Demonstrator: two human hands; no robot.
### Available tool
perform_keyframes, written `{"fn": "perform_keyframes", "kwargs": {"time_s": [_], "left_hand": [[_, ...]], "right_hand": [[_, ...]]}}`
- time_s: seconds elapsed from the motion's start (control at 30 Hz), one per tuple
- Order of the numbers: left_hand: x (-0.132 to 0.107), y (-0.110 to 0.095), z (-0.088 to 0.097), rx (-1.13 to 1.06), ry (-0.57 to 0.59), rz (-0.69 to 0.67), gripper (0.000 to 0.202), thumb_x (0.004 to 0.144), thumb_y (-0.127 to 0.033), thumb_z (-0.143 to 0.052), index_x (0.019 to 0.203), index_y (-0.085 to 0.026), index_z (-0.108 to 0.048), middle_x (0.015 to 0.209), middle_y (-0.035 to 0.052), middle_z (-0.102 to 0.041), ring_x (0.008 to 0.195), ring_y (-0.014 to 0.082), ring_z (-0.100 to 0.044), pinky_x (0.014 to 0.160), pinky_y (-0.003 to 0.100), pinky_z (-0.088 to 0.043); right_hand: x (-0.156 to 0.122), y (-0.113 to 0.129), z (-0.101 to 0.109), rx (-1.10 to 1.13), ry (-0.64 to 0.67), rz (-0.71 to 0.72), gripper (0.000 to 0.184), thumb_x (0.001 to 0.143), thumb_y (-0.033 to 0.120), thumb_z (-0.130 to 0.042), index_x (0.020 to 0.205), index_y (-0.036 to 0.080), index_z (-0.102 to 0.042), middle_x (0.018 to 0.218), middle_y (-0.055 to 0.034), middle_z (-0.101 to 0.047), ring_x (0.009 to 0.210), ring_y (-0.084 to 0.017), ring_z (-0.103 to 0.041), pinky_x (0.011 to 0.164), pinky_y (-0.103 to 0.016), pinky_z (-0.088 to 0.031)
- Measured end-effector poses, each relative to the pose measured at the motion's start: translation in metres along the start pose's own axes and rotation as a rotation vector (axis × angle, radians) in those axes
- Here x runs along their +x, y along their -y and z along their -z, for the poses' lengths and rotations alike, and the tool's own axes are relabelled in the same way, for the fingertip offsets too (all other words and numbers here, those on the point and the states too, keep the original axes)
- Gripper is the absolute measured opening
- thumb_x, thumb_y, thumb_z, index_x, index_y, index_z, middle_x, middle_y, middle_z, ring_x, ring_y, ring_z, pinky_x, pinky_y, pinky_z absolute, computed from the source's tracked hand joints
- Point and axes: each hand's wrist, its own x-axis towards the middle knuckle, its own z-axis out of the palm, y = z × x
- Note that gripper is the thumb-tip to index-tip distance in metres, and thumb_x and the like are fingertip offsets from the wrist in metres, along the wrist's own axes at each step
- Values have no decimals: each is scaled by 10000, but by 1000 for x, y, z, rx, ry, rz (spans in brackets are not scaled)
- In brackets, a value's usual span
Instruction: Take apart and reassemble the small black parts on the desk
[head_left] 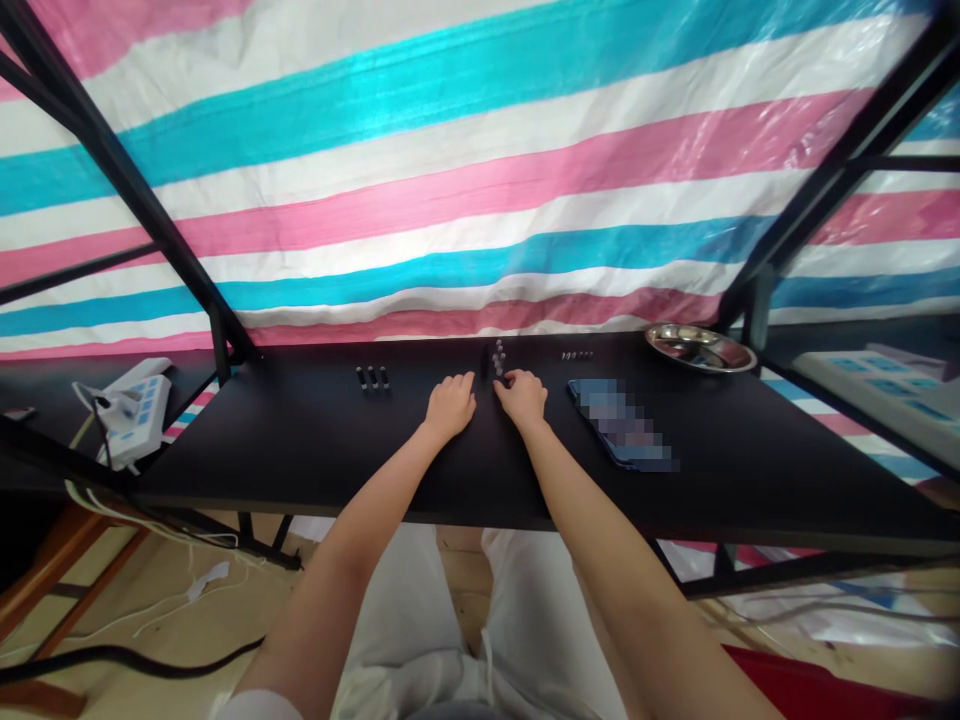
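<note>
My left hand rests palm down on the black table, its fingers lying forward with nothing visible in them. Just to its right, my right hand has thumb and forefinger brought together at the near end of a small cluster of silvery pieces. Whatever is between those fingertips is too small to make out. A thin dark piece stands left of the cluster. Farther left, three short black cylinders with pale ends sit in a row. Several tiny metal pieces are lined up to the right.
A phone with a blurred screen lies right of my right hand. Behind it is a round metal plate. Black frame posts flank the table, with striped sheeting behind. A white power strip is at the left.
</note>
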Motion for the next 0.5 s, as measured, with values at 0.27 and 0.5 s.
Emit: {"fn": "perform_keyframes", "kwargs": {"time_s": [0.27,0.5], "left_hand": [[21,-9,-13,23,5,-4,516,840,-201,-403,1345,-120,-335,1044,118,-583,961,222,-517,775,313,-418],[32,-9,-17,27,18,-5,549,845,-203,-401,1383,-174,-292,1043,99,-570,943,217,-514,744,307,-411]], "right_hand": [[9,3,-3,-6,30,15,293,789,331,-507,990,138,-598,994,-128,-607,965,-269,-518,799,-371,-352],[17,6,-4,-23,29,25,256,792,318,-516,959,142,-597,1011,-142,-604,964,-262,-519,790,-365,-355]]}}
